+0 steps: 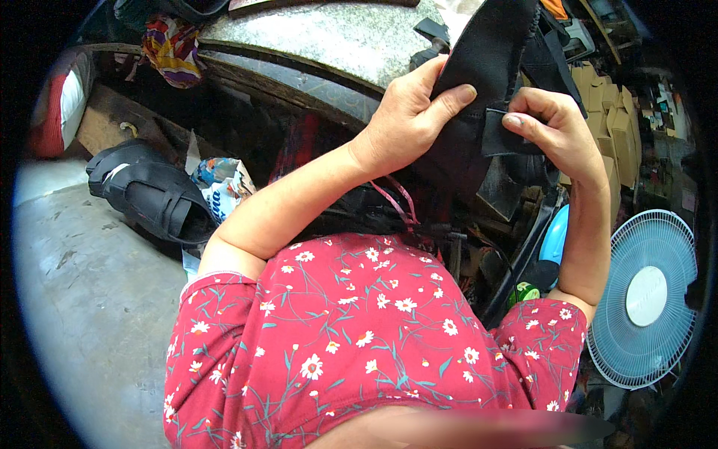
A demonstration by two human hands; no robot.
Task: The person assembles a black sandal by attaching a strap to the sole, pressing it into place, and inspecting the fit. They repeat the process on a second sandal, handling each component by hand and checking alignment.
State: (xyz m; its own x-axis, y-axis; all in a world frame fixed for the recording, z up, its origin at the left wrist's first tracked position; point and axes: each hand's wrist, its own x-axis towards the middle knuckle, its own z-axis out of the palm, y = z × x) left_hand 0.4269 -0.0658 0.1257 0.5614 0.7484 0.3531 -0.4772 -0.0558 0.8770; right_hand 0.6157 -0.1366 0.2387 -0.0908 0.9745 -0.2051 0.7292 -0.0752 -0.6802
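At 1 o'clock in my view, up near the rim, is the black piece [486,60], its right edge frayed. My left hand [410,112] is clamped on it, thumb flat on the near face, other fingers hidden behind. At 2 o'clock, my right hand [562,135] has thumb and forefinger pinched on a thin sliver [496,111] against the piece; it's too small for me to tell what it is. Black footwear [153,191] lies at 9 o'clock, cardboard boxes [617,123] stand at 2 o'clock beyond my right hand, and a round fan [609,299] sits between 3 and 4 o'clock.
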